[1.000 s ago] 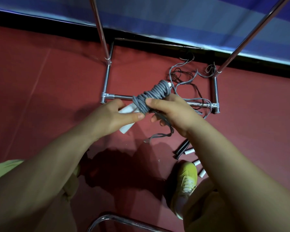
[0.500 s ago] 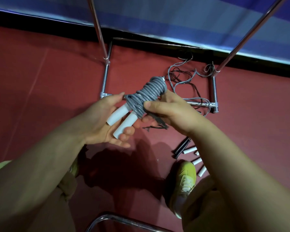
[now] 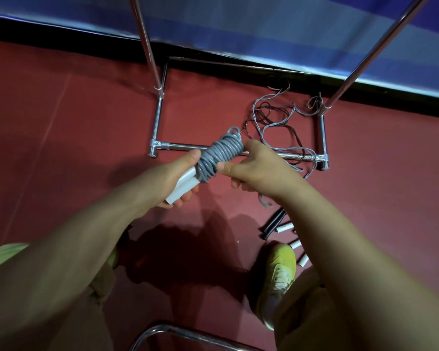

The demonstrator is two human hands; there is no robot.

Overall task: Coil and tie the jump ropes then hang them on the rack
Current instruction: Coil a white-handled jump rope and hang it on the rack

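A grey jump rope [image 3: 219, 154] is wound into a thick coil above the red floor. My left hand [image 3: 174, 177] is closed around its two white handles [image 3: 184, 184], thumb against the coil. My right hand [image 3: 257, 171] grips the coil's other side, and a short grey rope end [image 3: 263, 201] hangs below that hand. The chrome rack [image 3: 160, 122] stands behind, its base bar crossing under the coil and its two uprights rising out of view.
Loose grey and black ropes [image 3: 276, 122] lie tangled on the floor inside the rack base. Black handles [image 3: 274, 222] and white handles [image 3: 285, 227] lie by my yellow shoe [image 3: 276, 272]. A curved chrome tube [image 3: 178, 333] sits at the bottom edge. A blue wall runs behind.
My left hand has closed over the white handles, which lay on its open palm. The loose rope end has been pulled shorter, and the coil has turned a little toward the rack.
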